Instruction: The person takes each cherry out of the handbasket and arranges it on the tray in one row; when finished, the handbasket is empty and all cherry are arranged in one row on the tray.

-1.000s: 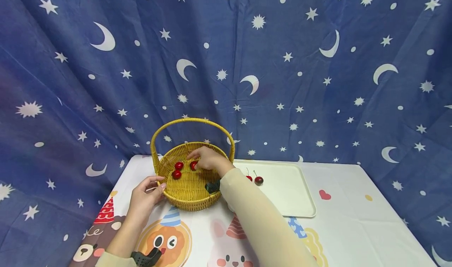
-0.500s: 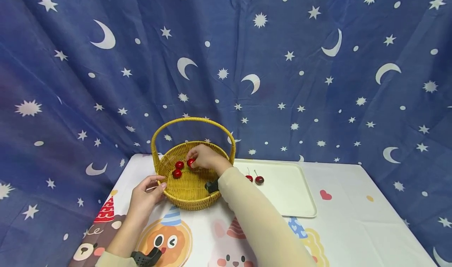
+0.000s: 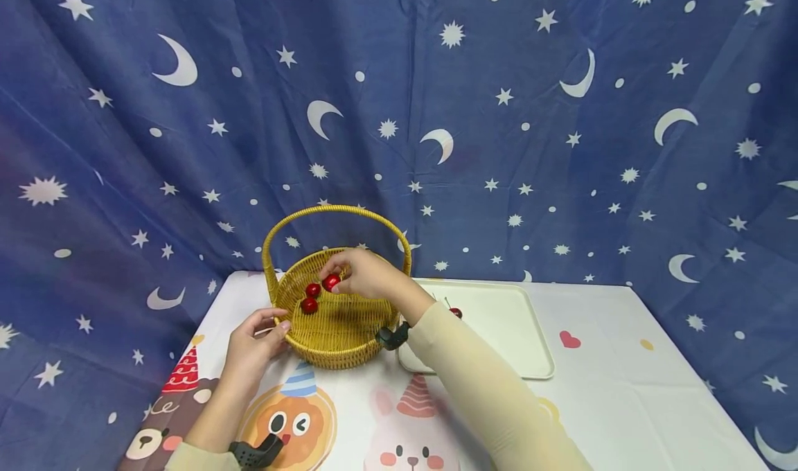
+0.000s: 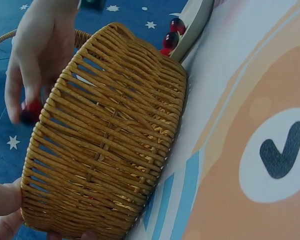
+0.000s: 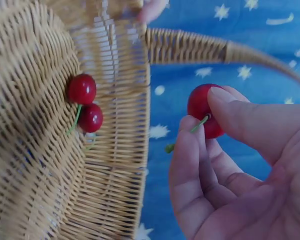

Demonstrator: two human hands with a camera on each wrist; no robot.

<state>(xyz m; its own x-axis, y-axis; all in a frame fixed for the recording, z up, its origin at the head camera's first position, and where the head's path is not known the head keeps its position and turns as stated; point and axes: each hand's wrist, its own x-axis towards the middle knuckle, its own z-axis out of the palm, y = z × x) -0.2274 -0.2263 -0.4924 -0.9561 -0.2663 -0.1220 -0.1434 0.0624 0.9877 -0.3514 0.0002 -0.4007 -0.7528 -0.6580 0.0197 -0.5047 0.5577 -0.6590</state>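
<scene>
My right hand (image 3: 369,274) pinches a red cherry (image 3: 332,282) between thumb and fingers, raised above the wicker basket (image 3: 333,357). In the right wrist view this cherry (image 5: 199,102) shows a green stem lying by the fingertips. Two more cherries rest together inside the basket: an upper cherry (image 3: 313,290) and a lower cherry (image 3: 309,305). My left hand (image 3: 254,343) holds the basket's left rim near the handle's base, thumb in front. In the left wrist view its fingers (image 4: 5,197) are at the woven edge.
Right of the basket lies a white tray (image 3: 505,332), partly covered by my right sleeve. A dark red cherry (image 3: 456,312) on it shows past the arm; the left wrist view shows several cherries (image 4: 170,40) there. The basket's handle (image 3: 337,208) arches over its opening.
My right hand has lifted the cherry from inside the basket, bringing it up and slightly left. The left hand stays at the rim.
</scene>
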